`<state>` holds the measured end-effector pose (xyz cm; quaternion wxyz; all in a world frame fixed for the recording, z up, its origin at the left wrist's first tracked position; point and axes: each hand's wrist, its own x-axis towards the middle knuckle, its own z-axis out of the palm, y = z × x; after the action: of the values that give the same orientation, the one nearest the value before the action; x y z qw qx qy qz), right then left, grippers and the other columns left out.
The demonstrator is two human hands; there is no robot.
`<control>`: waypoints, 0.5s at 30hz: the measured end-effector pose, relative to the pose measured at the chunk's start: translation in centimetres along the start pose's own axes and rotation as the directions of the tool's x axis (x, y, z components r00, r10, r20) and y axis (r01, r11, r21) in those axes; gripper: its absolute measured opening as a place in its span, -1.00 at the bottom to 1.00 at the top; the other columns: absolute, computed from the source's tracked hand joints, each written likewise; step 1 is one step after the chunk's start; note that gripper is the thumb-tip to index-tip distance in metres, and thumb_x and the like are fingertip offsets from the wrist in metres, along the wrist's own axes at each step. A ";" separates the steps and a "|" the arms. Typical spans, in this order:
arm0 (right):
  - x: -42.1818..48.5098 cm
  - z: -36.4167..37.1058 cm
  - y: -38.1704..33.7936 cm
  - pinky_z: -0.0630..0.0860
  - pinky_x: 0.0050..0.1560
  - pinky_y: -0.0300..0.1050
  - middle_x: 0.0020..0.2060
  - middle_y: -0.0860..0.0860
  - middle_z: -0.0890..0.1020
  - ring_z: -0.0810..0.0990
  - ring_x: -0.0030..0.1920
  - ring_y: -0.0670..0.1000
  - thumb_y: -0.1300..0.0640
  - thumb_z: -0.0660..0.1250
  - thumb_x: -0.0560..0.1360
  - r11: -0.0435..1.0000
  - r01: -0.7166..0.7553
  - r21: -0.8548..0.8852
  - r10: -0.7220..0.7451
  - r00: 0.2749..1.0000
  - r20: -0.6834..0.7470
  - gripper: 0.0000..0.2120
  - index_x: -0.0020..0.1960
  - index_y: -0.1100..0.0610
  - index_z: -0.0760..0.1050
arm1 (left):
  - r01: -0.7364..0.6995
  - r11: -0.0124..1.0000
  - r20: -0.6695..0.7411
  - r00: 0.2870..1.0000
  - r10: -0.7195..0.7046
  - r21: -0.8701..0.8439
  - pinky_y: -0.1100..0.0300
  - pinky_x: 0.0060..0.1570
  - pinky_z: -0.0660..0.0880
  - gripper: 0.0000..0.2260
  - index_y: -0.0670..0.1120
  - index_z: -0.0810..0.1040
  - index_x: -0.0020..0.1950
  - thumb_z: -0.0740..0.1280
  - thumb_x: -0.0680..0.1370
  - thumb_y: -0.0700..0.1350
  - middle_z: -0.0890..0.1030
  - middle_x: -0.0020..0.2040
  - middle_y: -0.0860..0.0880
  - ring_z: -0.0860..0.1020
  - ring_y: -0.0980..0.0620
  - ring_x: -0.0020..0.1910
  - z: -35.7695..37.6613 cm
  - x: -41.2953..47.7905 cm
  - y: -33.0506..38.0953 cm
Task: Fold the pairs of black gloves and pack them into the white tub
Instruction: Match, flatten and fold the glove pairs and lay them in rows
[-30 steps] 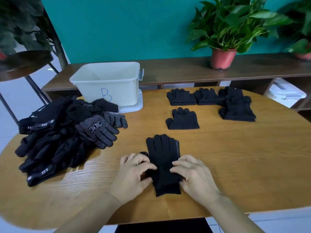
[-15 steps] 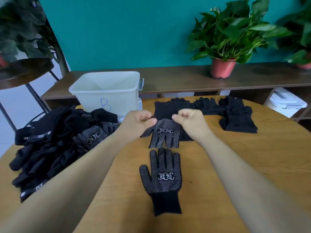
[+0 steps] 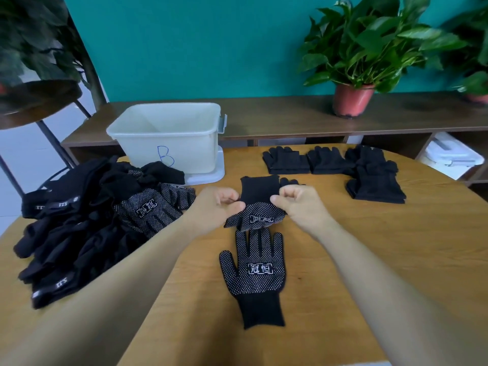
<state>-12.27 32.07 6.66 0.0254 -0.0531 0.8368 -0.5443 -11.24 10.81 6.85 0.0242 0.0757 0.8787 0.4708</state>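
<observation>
A dotted black glove (image 3: 254,270) lies flat, printed side up, fingers pointing away, cuff nearest. A second glove (image 3: 257,210) hangs cuff-up over its fingertips, pinched by the left hand (image 3: 219,204) and right hand (image 3: 298,204). A heap of loose gloves (image 3: 79,228) sits left, folded pairs (image 3: 327,162) far right. The white tub (image 3: 169,138), marked B, stands open behind the heap.

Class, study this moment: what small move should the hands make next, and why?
Probably lay the held glove onto the flat glove, outlines matched: the left hand and right hand pinch it near that matching dotted partner.
</observation>
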 end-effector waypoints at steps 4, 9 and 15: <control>-1.2 -0.3 -0.5 0.26 -0.35 -0.19 -0.45 0.05 0.35 0.26 -0.44 -0.07 0.17 0.39 0.53 0.998 0.055 -0.009 -0.055 0.998 0.021 -0.66 -0.35 0.23 0.37 | -0.058 0.997 -0.013 0.998 0.059 0.040 0.35 -0.17 0.40 -0.77 0.01 0.51 -0.28 0.43 0.56 -0.12 0.56 -0.28 0.09 0.46 0.19 -0.28 -0.5 -0.9 0.0; -6.2 0.9 2.1 0.33 -0.33 -0.09 -0.51 -0.10 0.42 0.33 -0.45 -0.14 0.13 0.39 0.53 0.978 0.104 -0.182 -0.092 0.993 0.073 -0.65 -0.39 0.09 0.41 | -0.155 0.963 0.000 0.987 0.159 0.220 0.01 0.05 0.36 -0.80 0.14 0.57 -0.16 0.33 0.44 0.24 0.61 -0.22 0.24 0.55 0.09 -0.10 1.8 -5.3 -3.9; -10.7 2.6 5.5 0.47 0.10 -0.24 -0.03 -0.27 0.63 0.51 0.11 -0.27 0.14 0.43 0.49 0.866 0.243 -0.437 -0.226 0.970 0.092 -0.81 0.06 -0.07 0.68 | -0.253 0.894 -0.071 0.952 0.299 0.370 0.27 0.15 0.09 -0.84 0.20 0.66 0.01 0.43 0.45 0.01 0.58 -0.02 0.34 0.42 0.32 0.06 6.1 -10.4 -8.2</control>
<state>-1.73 33.12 0.44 -0.0382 -0.1690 0.9257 -0.3364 -1.19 9.69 -3.66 -0.1126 0.1729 0.9293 0.3063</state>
